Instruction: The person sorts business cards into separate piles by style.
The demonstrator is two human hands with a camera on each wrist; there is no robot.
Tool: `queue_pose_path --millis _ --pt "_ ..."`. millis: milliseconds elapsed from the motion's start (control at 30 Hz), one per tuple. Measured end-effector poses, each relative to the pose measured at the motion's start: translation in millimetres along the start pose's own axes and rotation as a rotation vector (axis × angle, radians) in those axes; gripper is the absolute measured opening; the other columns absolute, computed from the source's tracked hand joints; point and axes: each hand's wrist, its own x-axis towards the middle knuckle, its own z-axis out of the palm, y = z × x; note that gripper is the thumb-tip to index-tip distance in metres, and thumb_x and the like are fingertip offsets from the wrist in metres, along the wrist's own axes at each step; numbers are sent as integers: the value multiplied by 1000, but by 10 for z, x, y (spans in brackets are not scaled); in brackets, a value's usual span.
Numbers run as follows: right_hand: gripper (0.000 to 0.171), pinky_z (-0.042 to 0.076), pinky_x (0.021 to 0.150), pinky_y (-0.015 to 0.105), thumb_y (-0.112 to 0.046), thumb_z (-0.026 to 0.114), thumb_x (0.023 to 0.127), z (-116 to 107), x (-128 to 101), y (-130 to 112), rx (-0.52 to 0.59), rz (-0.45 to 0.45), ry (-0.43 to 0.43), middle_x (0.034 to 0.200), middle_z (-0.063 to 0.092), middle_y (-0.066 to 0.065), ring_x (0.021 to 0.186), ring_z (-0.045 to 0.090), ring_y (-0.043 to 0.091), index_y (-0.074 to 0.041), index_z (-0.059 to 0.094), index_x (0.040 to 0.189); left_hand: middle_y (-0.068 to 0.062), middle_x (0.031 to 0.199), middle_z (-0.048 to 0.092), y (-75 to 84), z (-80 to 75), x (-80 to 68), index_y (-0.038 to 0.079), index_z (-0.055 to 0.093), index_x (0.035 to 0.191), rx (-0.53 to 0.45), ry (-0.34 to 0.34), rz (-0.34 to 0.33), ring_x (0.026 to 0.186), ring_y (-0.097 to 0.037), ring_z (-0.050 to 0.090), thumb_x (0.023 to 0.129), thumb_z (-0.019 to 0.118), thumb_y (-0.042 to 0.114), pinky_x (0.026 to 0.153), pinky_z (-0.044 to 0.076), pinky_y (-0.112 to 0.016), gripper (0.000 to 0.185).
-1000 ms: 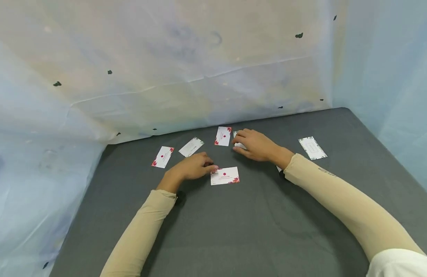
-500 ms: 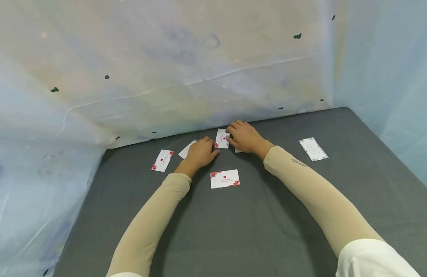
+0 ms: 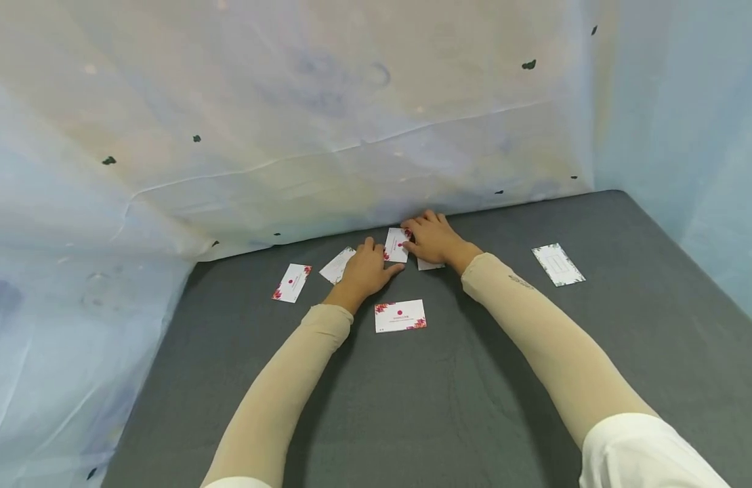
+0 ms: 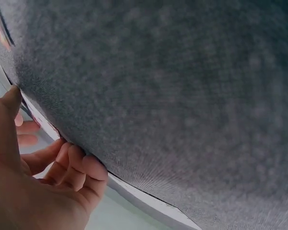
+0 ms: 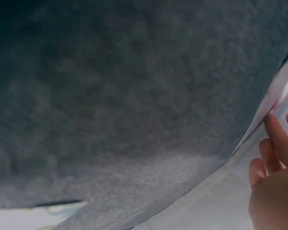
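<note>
My left hand (image 3: 365, 268) reaches to the back of the grey table, its fingertips at the left edge of a white card with red flowers (image 3: 395, 245). From the other side my right hand (image 3: 435, 238) touches that card's right part with thumb and fingers, covering its corner. The left wrist view has the left hand (image 4: 53, 177) with thumb spread away from bent fingers, which rest on the surface. In the right wrist view one fingertip of the right hand (image 5: 278, 163) meets a card's edge. Partly under the right hand lies another white card (image 3: 429, 265).
A leaf-bordered card (image 3: 337, 265) lies just left of my left hand, with a red-flowered card (image 3: 292, 282) farther left. Another red-flowered card (image 3: 400, 316) lies in front, between the arms. A leaf-bordered card (image 3: 558, 264) is at the right. Fabric walls (image 3: 351, 169) border the table (image 3: 449, 407).
My left hand has moved away from the front card, up and right to the back red-flowered card. My right hand has shifted left and farther back, onto that same card.
</note>
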Motion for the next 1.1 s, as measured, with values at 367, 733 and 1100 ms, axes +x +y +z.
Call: queue_pose_path --millis 367,733,1100 --pt "49 23 112 57 -12 49 99 -40 -13 -16 140 28 29 150 50 13 142 32 37 -15 44 148 -13 129 50 -28 15 46 4 57 131 -138 57 -63 119 -31 56 93 63 54 98 49 -44 63" --pt "56 27 109 57 -26 69 93 -64 -64 3 141 0 104 146 46 16 136 36 37 -15 49 144 -12 133 49 -13 1 59 6 54 139 -165 41 -42 121 -28 55 88 65 61 100 48 -45 76" --pt "62 28 108 57 -24 73 89 -24 -57 7 159 -11 117 144 47 15 134 37 36 -17 48 145 -10 128 53 -50 -20 12 7 56 135 -192 111 -18 113 -26 59 90 70 48 97 49 -42 63"
